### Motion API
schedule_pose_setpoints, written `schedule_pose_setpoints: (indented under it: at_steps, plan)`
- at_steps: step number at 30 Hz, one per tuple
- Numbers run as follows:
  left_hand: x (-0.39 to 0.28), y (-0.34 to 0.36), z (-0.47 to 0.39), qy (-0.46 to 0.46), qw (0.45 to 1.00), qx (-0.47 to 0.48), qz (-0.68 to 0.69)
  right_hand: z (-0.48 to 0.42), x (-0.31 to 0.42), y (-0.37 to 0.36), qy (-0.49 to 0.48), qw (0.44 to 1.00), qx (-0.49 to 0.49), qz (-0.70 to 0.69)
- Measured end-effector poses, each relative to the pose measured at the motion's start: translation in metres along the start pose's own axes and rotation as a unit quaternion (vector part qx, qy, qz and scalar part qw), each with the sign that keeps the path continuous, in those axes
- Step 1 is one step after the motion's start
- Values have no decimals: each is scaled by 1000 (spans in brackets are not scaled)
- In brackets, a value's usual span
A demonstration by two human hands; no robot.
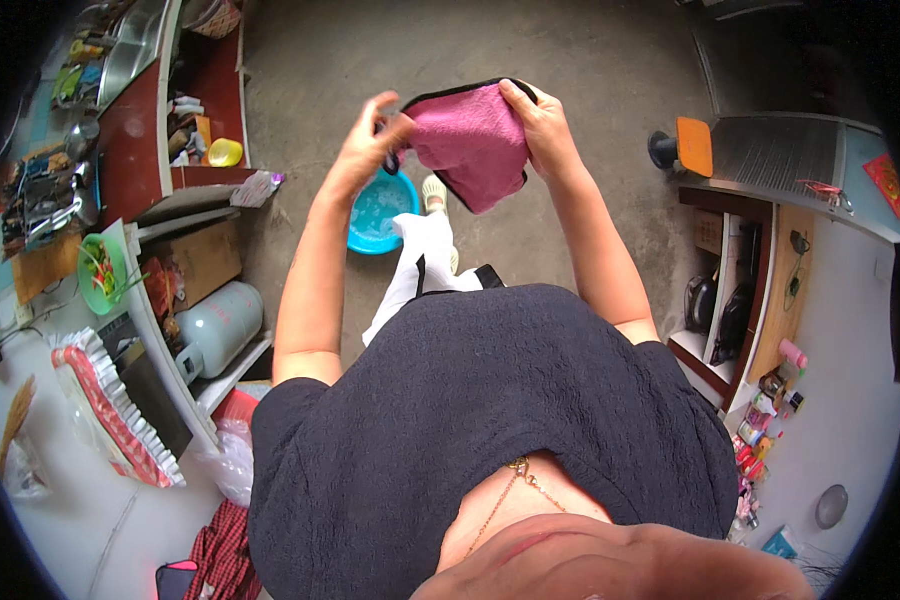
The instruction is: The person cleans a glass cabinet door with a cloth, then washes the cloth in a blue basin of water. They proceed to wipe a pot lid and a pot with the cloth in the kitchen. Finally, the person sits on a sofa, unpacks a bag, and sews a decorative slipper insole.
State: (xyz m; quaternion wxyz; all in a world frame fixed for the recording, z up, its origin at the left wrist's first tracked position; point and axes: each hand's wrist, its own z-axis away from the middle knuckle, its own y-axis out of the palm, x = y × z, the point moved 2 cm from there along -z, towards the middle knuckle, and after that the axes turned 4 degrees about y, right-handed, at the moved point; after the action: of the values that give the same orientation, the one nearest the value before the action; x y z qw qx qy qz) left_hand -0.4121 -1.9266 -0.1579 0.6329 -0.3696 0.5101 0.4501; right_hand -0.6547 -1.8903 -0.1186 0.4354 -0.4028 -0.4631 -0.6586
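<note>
A pink cloth (469, 139) with a black edging hangs in front of me, above the floor. My right hand (544, 124) pinches its upper right corner, thumb on the near face. At the cloth's left end is my left hand (379, 139), slightly blurred, with the thumb against the fabric and a finger raised. A bit of black edging shows below that hand. Beneath the left forearm, a blue plastic basin (358, 238) holds sudsy water on the floor. The far side of the basin is partly hidden by my left hand.
Concrete floor (607, 67) lies ahead. Left are a shelf with a gas cylinder (225, 319) and a green bowl of vegetables (99, 274). An orange stool (694, 146) and a cabinet with dark pans (699, 304) stand right. My shoe (434, 191) is beside the basin.
</note>
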Motion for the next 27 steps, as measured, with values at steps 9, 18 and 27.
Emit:
schedule_pose_setpoints:
  at_steps: [9,18,27]
  plan:
    - [42,-39,-109,-91,981,105,-134,-109,52,-61,-141,828,-139,525]
    - [-10,22,-208,-196,974,56,97,-201,61,23,-100,827,13,554]
    - [-18,-3,-333,21,975,-170,-144,-289,59,15,147,926,184,296]
